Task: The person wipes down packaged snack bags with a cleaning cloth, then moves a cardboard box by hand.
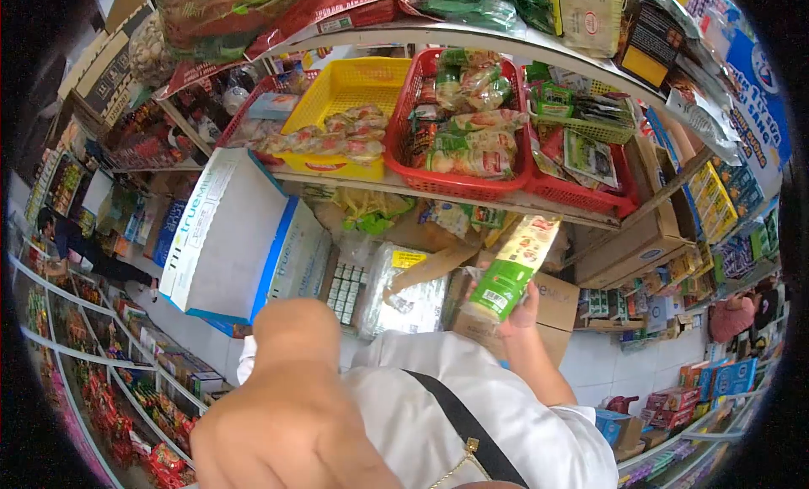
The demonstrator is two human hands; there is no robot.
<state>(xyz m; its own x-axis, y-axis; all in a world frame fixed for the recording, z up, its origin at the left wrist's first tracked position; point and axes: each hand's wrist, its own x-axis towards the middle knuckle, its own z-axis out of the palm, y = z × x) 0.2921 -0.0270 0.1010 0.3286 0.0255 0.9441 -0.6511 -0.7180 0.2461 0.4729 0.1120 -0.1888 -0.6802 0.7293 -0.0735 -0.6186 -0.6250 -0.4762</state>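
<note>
My right hand (521, 310) is closed round the lower end of a long packet (516, 266) with a green label and pale contents. The packet tilts up to the right in front of the lower shelf. Very near the camera, my left hand (291, 426) is raised, its fingers out of sight beneath the frame's lower edge. Whether it holds anything is hidden. Beyond that arm, a white and blue milk carton box (232, 228) stands open. Ahead, a red basket (459, 184) holds several similar packets with green and red labels.
A yellow basket (350, 76) with small packs stands left of the red one. Another red basket (581, 190) holds flat packets. A cardboard box (552, 316) and a plastic-wrapped pack (409, 291) lie below the shelf. A person (93, 249) is at far left, another (733, 316) at far right.
</note>
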